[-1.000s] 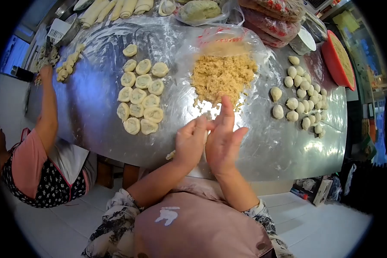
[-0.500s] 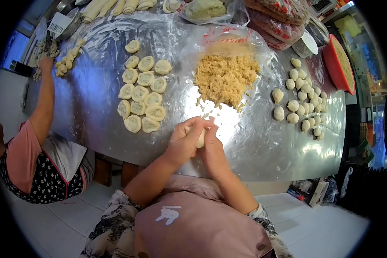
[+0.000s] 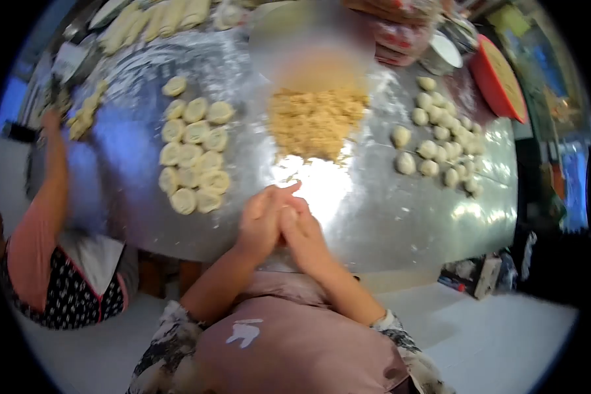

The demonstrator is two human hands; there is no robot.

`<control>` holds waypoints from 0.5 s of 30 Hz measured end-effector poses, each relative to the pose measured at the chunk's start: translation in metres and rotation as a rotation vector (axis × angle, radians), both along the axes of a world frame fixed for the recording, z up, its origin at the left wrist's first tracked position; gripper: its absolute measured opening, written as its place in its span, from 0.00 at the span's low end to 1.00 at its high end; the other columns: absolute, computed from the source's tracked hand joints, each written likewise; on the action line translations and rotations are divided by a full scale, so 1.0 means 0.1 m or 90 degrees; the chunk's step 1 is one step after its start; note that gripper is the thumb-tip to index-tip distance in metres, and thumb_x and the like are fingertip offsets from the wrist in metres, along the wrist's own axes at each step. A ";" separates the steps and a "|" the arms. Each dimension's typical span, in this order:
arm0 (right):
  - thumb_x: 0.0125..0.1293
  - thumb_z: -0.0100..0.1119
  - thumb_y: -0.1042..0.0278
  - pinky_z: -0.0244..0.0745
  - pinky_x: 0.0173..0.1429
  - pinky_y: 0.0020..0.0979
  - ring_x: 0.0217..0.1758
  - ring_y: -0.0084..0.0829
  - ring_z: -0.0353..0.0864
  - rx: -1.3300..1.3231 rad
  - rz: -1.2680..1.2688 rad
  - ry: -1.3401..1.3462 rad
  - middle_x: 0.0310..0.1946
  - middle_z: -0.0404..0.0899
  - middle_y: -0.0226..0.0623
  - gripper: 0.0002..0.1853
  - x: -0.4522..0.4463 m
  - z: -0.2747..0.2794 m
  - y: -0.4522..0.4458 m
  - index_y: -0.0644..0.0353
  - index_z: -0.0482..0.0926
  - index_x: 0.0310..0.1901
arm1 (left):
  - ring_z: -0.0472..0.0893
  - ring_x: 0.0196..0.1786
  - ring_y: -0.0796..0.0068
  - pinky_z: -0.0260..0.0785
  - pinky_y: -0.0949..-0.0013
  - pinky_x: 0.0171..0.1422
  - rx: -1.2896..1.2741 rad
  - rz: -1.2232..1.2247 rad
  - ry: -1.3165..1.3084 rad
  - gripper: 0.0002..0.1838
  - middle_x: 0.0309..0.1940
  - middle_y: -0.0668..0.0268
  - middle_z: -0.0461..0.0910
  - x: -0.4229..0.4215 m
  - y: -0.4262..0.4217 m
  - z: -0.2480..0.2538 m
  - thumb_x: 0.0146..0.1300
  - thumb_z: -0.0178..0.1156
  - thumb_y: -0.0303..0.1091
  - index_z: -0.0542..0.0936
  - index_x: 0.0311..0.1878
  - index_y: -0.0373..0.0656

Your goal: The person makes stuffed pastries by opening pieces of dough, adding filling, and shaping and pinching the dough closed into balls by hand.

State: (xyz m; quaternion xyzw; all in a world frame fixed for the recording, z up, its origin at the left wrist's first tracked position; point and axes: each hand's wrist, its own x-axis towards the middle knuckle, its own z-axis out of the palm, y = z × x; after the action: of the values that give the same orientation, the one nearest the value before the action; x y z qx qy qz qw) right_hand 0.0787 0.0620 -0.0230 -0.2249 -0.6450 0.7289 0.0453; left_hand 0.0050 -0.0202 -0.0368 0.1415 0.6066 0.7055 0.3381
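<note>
My left hand [image 3: 260, 220] and my right hand [image 3: 303, 235] are pressed together near the front edge of the metal table. Their fingers are closed around a dough ball, which the palms now hide; it showed between them half a second ago. Just beyond my fingertips lies a crumbly golden-brown heap of filling [image 3: 318, 125], with loose bits on the near side. Left of my hands are rows of flattened dough rounds [image 3: 189, 155] with dimpled, greenish middles. Over on the right, several closed dough balls [image 3: 443, 134] sit in a loose cluster.
A co-worker's arm [image 3: 56, 164] reaches over the table's left end, beside small dough pieces [image 3: 85, 115]. Dough rolls [image 3: 154, 21] lie at the back left. At the back right stand a red basin [image 3: 499, 75], a white bowl [image 3: 442, 54] and red-patterned bags [image 3: 400, 33].
My hands have closed over the dough ball, hiding it from sight. The whole view has shifted, so table items appear further left. The dough rounds and balls keep their layout.
</note>
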 end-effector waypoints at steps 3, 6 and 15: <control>0.74 0.34 0.44 0.70 0.32 0.27 0.29 0.24 0.73 -0.110 0.006 -0.093 0.32 0.74 0.36 0.24 0.06 0.09 0.18 0.60 0.67 0.48 | 0.76 0.47 0.70 0.68 0.67 0.56 0.279 0.210 -0.226 0.30 0.54 0.53 0.74 0.09 0.28 0.26 0.72 0.35 0.57 0.71 0.52 0.38; 0.73 0.32 0.41 0.66 0.26 0.25 0.23 0.23 0.71 -0.104 0.004 -0.066 0.26 0.73 0.32 0.26 0.04 -0.02 0.13 0.59 0.68 0.44 | 0.73 0.54 0.69 0.64 0.64 0.60 -0.046 -0.130 -0.101 0.33 0.59 0.57 0.69 -0.02 0.03 0.10 0.70 0.36 0.61 0.68 0.58 0.38; 0.73 0.36 0.43 0.69 0.26 0.24 0.21 0.22 0.72 -0.156 -0.341 -0.014 0.25 0.77 0.36 0.27 0.17 0.15 1.47 0.63 0.73 0.40 | 0.60 0.67 0.59 0.51 0.59 0.70 -0.200 0.141 0.409 0.24 0.65 0.53 0.61 -0.15 -0.38 0.04 0.70 0.49 0.40 0.64 0.64 0.36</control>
State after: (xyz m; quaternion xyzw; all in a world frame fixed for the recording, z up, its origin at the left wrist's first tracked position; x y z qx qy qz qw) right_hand 0.0957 0.2087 -0.0076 -0.3989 -0.4704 0.7610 0.2012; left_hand -0.0101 -0.0577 -0.0324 0.2359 0.7941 0.5558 0.0698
